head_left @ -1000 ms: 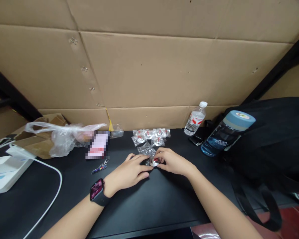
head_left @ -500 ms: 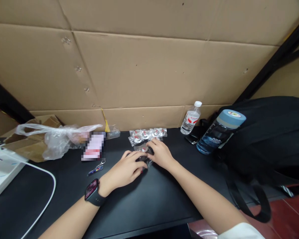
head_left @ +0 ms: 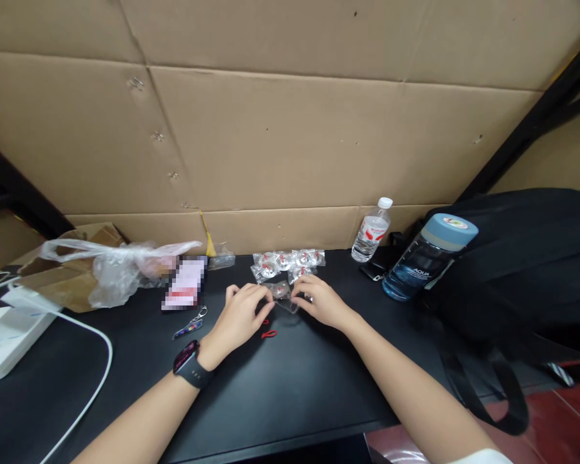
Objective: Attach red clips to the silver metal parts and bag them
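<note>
A small clear plastic bag [head_left: 287, 305] is stretched between my two hands just over the black table. My left hand [head_left: 241, 314], with a black watch on its wrist, pinches the bag's left edge between thumb and fingers. At the right edge, my right hand [head_left: 323, 301] pinches it the same way. A small packet with a red mark [head_left: 279, 291] shows just behind the bag; whether it is inside cannot be told. Below the left fingertips lies a red loop [head_left: 269, 334], with another red piece partly hidden by the thumb. Several clear packets with silvery round pieces [head_left: 283, 260] lie beyond.
On the left are a keychain [head_left: 188, 330], a pixelated phone-like item [head_left: 186, 283], a plastic bag [head_left: 116, 274], cardboard and a white box [head_left: 9, 341] with a cable. At right stand a water bottle [head_left: 371, 231], a blue-lidded bottle [head_left: 423, 258] and a black backpack [head_left: 522, 270].
My hands have moved apart, and the clear bag now shows between them. A dark object under my fingers is no longer visible. Red loops now show on the table by my left hand.
</note>
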`<state>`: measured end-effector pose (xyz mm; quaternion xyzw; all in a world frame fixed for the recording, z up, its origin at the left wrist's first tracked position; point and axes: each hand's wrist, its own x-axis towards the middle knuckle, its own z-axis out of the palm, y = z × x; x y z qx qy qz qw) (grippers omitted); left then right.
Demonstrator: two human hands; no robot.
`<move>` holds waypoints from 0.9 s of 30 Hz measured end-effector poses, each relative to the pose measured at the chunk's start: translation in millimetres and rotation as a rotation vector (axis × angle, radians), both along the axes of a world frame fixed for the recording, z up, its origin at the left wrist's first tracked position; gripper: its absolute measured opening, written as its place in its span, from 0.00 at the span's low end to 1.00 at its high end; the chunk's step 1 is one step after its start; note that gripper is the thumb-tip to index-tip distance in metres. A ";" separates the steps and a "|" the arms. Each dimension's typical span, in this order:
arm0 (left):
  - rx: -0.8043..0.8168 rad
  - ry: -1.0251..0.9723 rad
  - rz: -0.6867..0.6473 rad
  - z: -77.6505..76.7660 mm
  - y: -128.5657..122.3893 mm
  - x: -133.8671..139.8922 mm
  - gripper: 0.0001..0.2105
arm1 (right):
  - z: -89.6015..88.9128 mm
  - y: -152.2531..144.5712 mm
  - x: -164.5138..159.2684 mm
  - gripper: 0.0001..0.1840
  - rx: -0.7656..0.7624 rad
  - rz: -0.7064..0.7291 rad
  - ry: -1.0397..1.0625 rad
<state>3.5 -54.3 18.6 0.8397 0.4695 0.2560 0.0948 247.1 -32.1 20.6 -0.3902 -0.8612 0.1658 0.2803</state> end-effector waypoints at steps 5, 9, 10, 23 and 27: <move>-0.217 -0.237 0.089 -2.7 7.2 -4.3 0.07 | 2.0 1.5 2.2 0.05 -0.113 -0.058 0.125; -0.322 -0.355 0.137 -4.8 10.3 -5.0 0.08 | -2.3 1.0 1.9 0.05 -0.209 -0.126 0.155; -0.319 -0.337 0.165 -5.4 10.1 -4.5 0.08 | -3.6 0.2 0.5 0.03 -0.227 -0.129 0.173; -0.047 0.099 0.112 -19.8 6.0 -3.6 0.14 | -12.8 -9.9 -23.1 0.15 0.098 -0.122 -0.113; 0.009 0.114 0.092 -21.2 6.4 -4.8 0.17 | -11.4 -9.6 -25.3 0.09 0.084 -0.105 -0.163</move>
